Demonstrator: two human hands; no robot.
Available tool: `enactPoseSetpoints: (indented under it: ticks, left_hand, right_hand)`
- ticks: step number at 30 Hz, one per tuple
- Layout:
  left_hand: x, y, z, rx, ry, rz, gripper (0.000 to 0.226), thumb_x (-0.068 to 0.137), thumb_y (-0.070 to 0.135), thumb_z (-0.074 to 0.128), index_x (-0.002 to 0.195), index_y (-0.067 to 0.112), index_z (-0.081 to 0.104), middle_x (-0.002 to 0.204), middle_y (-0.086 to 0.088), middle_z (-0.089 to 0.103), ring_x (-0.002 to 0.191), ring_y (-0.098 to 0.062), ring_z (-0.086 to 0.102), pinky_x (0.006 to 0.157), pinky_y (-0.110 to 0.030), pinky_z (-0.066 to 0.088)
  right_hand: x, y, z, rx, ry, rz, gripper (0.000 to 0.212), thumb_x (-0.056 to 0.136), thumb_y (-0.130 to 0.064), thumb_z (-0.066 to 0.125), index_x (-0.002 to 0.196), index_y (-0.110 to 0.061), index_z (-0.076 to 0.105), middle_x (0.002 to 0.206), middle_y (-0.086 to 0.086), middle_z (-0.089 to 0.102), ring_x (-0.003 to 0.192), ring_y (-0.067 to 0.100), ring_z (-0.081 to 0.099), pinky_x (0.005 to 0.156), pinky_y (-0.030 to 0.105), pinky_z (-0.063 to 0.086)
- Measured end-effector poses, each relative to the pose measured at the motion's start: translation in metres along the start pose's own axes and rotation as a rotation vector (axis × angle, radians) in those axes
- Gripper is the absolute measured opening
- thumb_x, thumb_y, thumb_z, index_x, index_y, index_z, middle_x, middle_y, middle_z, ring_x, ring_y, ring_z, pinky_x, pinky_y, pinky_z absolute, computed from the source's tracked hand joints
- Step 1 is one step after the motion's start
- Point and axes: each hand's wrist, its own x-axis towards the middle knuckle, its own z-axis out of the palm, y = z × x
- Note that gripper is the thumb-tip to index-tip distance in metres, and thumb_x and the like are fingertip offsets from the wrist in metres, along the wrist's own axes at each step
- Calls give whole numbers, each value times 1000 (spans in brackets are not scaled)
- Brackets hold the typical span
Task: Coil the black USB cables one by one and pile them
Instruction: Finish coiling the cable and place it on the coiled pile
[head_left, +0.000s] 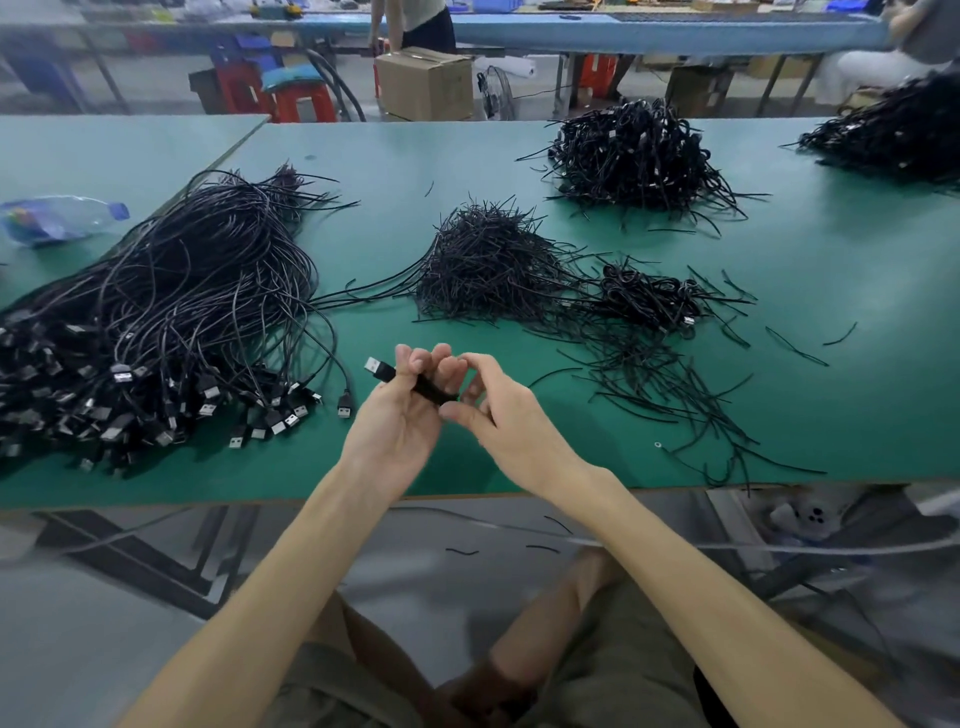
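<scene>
Long way to go, I'd say: the left hand (400, 415) has its fingers curled round one coiled cable (423, 387) just above the table's near edge while the right hand (501, 410) pinches its other end. There's a small pile of finished coils (649, 296) to the right and a bigger pile (634, 156) further back, but a huge heap of loose cables (156, 322) is waiting on the left. It's a green table (395, 171) in a workshop, with a water bottle (57, 218) at the left and a cardboard box (423, 83) and red stools (304, 101) behind.
</scene>
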Motion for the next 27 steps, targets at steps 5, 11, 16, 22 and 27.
enactPoseSetpoints:
  ticks: [5,11,16,22,27]
  left_hand:
    - [-2,-6,5,38,-39,-46,35,107,34,36,81,15,50,89,-3,66,86,-17,65,81,-31,58]
    - [-4,-2,2,255,-171,-113,43,107,25,37,80,12,67,96,-12,72,98,-23,69,90,-29,55]
    - [-2,-1,-7,287,-258,-152,35,105,25,40,80,11,60,102,-11,70,101,-23,67,98,-32,53]
    - [-2,2,-17,333,-296,-184,29,106,22,43,84,9,57,103,-12,69,97,-23,66,93,-32,54]
    - [0,4,-13,520,-291,-121,29,106,19,41,86,4,56,101,-17,68,93,-25,66,89,-31,54]
  right_hand:
    - [7,-3,-1,112,27,82,45,92,-30,74,133,-21,57,107,-10,58,79,-3,53,80,18,42]
    - [6,0,-7,280,-2,144,29,88,-11,76,115,-14,67,114,-5,71,109,11,65,100,35,51]
    - [2,-1,-7,190,13,152,36,82,-15,75,115,-29,68,116,4,57,107,6,58,90,10,44]
    - [1,-1,-7,144,-47,100,26,81,-12,71,94,-34,68,68,-19,57,64,2,51,66,10,40]
    - [-3,2,4,169,78,48,20,79,-10,72,95,-21,70,64,-10,47,59,5,38,60,16,39]
